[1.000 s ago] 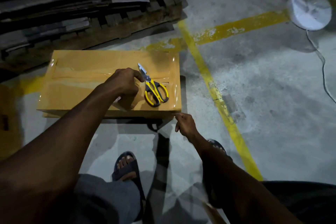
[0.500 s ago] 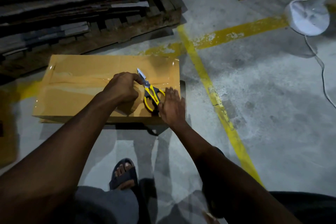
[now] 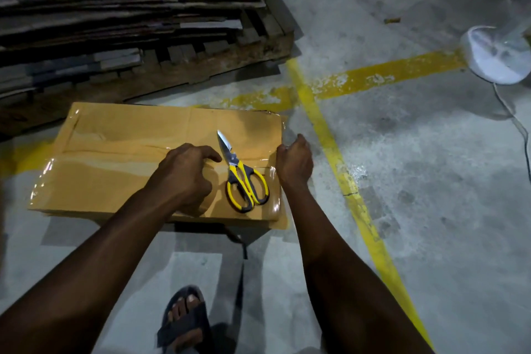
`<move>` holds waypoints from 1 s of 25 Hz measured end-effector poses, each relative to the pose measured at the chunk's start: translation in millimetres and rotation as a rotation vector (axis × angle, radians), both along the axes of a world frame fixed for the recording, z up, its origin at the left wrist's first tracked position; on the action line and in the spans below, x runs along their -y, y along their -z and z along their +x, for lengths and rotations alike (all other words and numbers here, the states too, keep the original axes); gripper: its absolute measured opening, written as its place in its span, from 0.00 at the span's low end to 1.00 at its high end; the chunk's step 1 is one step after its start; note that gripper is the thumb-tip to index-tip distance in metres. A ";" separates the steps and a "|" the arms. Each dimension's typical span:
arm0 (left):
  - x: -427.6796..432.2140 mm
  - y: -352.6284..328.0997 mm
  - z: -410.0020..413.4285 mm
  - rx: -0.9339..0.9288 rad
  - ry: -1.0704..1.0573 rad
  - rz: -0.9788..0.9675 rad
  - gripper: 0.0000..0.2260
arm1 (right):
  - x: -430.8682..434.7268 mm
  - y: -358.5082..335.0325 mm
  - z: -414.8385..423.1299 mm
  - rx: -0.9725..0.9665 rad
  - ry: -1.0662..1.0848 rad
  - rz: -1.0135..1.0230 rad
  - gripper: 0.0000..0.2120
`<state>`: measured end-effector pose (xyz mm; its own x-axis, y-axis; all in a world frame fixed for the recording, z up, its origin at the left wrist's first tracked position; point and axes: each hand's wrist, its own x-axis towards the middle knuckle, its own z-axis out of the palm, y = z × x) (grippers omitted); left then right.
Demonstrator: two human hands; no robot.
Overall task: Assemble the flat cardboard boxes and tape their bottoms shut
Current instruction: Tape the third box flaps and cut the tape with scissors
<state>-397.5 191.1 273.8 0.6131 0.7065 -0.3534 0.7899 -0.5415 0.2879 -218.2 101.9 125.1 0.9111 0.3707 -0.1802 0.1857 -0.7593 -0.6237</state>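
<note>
A brown cardboard box (image 3: 115,152) lies on the concrete floor, with glossy clear tape along its middle seam and ends. Yellow-handled scissors (image 3: 244,184) lie closed on its right part, blades pointing away from me. My left hand (image 3: 186,172) rests on the box just left of the scissors, fingers curled under and the index finger stretched toward the blades. My right hand (image 3: 294,164) is at the box's right edge, with its fingers curled round that edge beside the taped seam.
A wooden pallet stacked with flat cardboard (image 3: 129,23) stands behind the box. Yellow floor lines (image 3: 344,175) cross to the right. A white fan base (image 3: 497,54) and its cable (image 3: 517,123) sit at the far right. My sandalled foot (image 3: 184,322) is below.
My right hand rose from below the box's front edge, passed over the scissors' handles, and now grips the box's right edge. The left hand stayed beside the scissors.
</note>
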 end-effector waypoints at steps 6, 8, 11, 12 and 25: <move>-8.7 3.0 -6.2 0.016 0.000 0.002 0.28 | -39.1 15.2 31.4 -0.274 -0.134 -0.040 0.30; -11.1 0.7 -6.0 0.016 0.013 0.002 0.28 | -37.1 16.1 45.6 -0.397 -0.057 -0.063 0.35; -11.6 -1.0 -5.6 0.017 -0.004 -0.006 0.29 | -41.9 9.3 46.3 -0.170 -0.075 -0.090 0.36; -9.7 -1.1 -5.2 0.020 0.003 -0.009 0.29 | -45.9 6.8 44.5 -0.105 -0.125 -0.085 0.33; -3.2 4.1 -4.5 -0.003 0.039 -0.039 0.28 | -55.7 -0.2 93.1 -0.164 -0.437 -0.224 0.40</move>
